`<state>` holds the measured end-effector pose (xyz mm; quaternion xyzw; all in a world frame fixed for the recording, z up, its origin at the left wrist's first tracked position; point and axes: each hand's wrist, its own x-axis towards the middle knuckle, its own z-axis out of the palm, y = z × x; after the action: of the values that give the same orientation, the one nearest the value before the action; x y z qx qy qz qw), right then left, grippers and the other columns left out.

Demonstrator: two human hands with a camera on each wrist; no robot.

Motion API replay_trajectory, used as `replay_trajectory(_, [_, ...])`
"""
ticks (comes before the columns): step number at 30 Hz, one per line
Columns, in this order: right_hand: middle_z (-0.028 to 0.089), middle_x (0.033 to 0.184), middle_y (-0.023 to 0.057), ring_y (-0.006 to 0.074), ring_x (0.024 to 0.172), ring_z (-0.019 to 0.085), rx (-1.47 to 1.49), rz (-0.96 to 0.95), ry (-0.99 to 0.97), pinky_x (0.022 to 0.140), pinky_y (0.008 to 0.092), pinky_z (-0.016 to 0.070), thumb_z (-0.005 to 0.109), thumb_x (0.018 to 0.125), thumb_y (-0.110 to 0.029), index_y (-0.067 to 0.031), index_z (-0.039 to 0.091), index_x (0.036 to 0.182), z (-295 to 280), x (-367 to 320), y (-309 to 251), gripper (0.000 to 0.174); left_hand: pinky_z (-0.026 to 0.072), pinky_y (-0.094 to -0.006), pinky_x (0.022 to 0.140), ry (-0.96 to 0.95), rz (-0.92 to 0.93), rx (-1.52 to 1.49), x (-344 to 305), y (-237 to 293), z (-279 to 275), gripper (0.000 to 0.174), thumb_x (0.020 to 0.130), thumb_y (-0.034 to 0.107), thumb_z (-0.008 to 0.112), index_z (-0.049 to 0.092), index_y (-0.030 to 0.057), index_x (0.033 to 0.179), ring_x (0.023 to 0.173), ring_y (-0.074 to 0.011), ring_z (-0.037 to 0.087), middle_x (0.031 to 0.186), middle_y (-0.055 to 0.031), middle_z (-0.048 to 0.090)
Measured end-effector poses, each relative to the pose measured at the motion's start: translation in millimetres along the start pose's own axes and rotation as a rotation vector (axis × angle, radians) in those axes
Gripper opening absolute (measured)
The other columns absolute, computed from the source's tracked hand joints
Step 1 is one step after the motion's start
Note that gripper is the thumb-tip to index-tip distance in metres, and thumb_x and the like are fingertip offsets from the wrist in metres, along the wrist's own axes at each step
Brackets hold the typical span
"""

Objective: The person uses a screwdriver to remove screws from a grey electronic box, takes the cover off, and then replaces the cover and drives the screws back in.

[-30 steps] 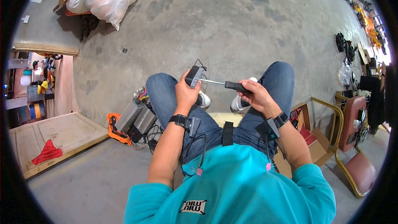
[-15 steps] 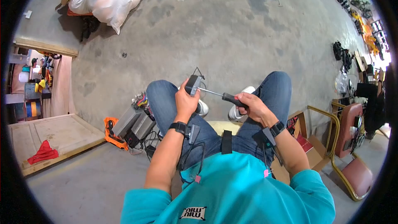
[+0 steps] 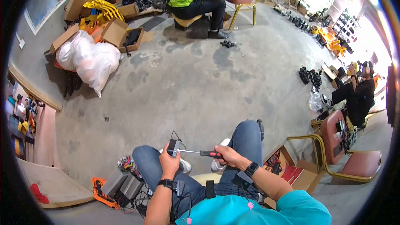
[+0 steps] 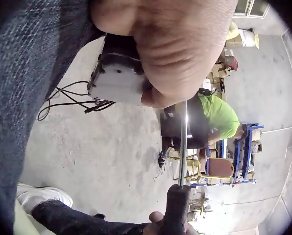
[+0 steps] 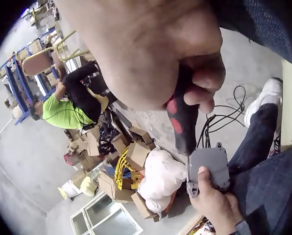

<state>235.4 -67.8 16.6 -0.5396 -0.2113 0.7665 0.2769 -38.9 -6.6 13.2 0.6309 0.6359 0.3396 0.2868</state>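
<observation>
Head view: the left hand (image 3: pixel 168 165) grips the grey box (image 3: pixel 172 146) near the left knee (image 3: pixel 146 156), apparently bracing it for the screwdriver (image 3: pixel 207 153); the right hand (image 3: pixel 230 156) grips the handle, shaft directed at the box's edge.

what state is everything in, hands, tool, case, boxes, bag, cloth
left hand: curled round the case
right hand: gripping the screwdriver handle
screwdriver: held, shaft reaching the case's edge
gray case: held; fully closed or not, can't tell
cardboard box by the right leg: open
white plastic bag: bulging
red cloth: crumpled
</observation>
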Motion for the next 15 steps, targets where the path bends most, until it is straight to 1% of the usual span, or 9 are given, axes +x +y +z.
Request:
replay_trajectory(1, [0.057, 0.078, 0.0050, 0.0095, 0.056, 0.046, -0.034, -0.018, 0.059, 0.047, 0.0239, 0.0377, 0.047, 0.103, -0.034, -0.0034, 0.055, 0.106, 9, -10, -12, 0.031, 0.0542, -0.0402, 0.077, -0.003, -0.008, 0.004, 0, 2, 0, 0.052, 0.070, 0.012, 0.077, 0.061, -0.0053, 0.117, 0.084, -0.0361, 0.070, 0.089, -0.0244, 0.070])
replay_trajectory(2, [0.057, 0.078, 0.0050, 0.0095, 0.056, 0.046, -0.039, -0.034, 0.060, 0.047, 0.0239, 0.0377, 0.047, 0.103, -0.034, -0.0034, 0.055, 0.106, 9, -8, -12, 0.031, 0.0542, -0.0399, 0.076, -0.007, -0.017, 0.010, -1, 3, 0, 0.052, 0.070, 0.012, 0.077, 0.061, -0.0054, 0.117, 0.083, -0.0359, 0.070, 0.088, -0.0244, 0.070])
replay_trajectory(4, [0.059, 0.083, 0.0040, 0.0095, 0.064, 0.050, 0.050, -0.170, 0.089, 0.056, 0.0247, 0.0422, 0.056, 0.099, -0.023, -0.0053, 0.054, 0.108, 7, 1, 2, 0.020, 0.0543, -0.0396, 0.076, 0.013, 0.002, -0.007, 0, 4, -1, 0.052, 0.070, 0.012, 0.076, 0.061, -0.0059, 0.116, 0.083, -0.0351, 0.070, 0.088, -0.0244, 0.070])
replay_trajectory(5, [0.061, 0.091, 0.0046, 0.0107, 0.071, 0.052, 0.134, -0.195, 0.052, 0.064, 0.0267, 0.0445, 0.065, 0.095, -0.019, -0.0048, 0.052, 0.114, -2, 9, 9, 0.027, 0.0544, -0.0395, 0.076, 0.026, 0.019, -0.039, -1, -6, 3, 0.051, 0.070, 0.012, 0.075, 0.061, -0.0060, 0.116, 0.084, -0.0351, 0.070, 0.089, -0.0246, 0.070])
replay_trajectory(8, [0.061, 0.093, 0.0050, 0.0114, 0.072, 0.053, 0.173, -0.275, 0.091, 0.066, 0.0274, 0.0452, 0.067, 0.094, -0.021, -0.0042, 0.052, 0.116, 3, 4, 2, 0.032, 0.0546, -0.0393, 0.077, 0.019, 0.024, -0.044, 1, -4, 3, 0.051, 0.070, 0.012, 0.075, 0.061, -0.0060, 0.115, 0.085, -0.0351, 0.071, 0.091, -0.0246, 0.070])
replay_trajectory(10, [0.061, 0.090, 0.0050, 0.0118, 0.071, 0.054, 0.170, -0.268, 0.088, 0.064, 0.0274, 0.0459, 0.063, 0.096, -0.025, -0.0032, 0.053, 0.116, 7, -2, 0, 0.031, 0.0546, -0.0392, 0.078, 0.008, 0.007, -0.011, -3, 0, 0, 0.051, 0.070, 0.012, 0.075, 0.062, -0.0060, 0.115, 0.086, -0.0351, 0.071, 0.091, -0.0245, 0.070])
replay_trajectory(12, [0.060, 0.084, 0.0054, 0.0124, 0.065, 0.054, 0.083, -0.136, 0.007, 0.059, 0.0279, 0.0467, 0.054, 0.101, -0.032, -0.0016, 0.055, 0.113, 9, -5, -4, 0.032, 0.0545, -0.0397, 0.078, 0.026, -0.020, -0.014, -2, -3, 1, 0.053, 0.069, 0.013, 0.076, 0.061, -0.0056, 0.116, 0.086, -0.0356, 0.070, 0.091, -0.0243, 0.070])
replay_trajectory(13, [0.059, 0.080, 0.0053, 0.0125, 0.058, 0.052, 0.117, -0.047, 0.039, 0.054, 0.0291, 0.0464, 0.045, 0.104, -0.038, 0.0000, 0.057, 0.109, 17, -15, -12, 0.040, 0.0544, -0.0400, 0.078, 0.047, 0.025, 0.000, 0, -3, 2, 0.054, 0.069, 0.014, 0.077, 0.061, -0.0048, 0.117, 0.085, -0.0359, 0.070, 0.091, -0.0239, 0.070])
replay_trajectory(15, [0.059, 0.079, 0.0056, 0.0128, 0.056, 0.051, -0.011, -0.015, 0.054, 0.053, 0.0298, 0.0460, 0.043, 0.104, -0.040, 0.0003, 0.057, 0.110, 20, -25, -23, 0.043, 0.0537, -0.0401, 0.082, 0.021, -0.050, 0.000, -1, 5, -3, 0.054, 0.069, 0.015, 0.077, 0.061, -0.0047, 0.117, 0.090, -0.0361, 0.069, 0.095, -0.0246, 0.070])
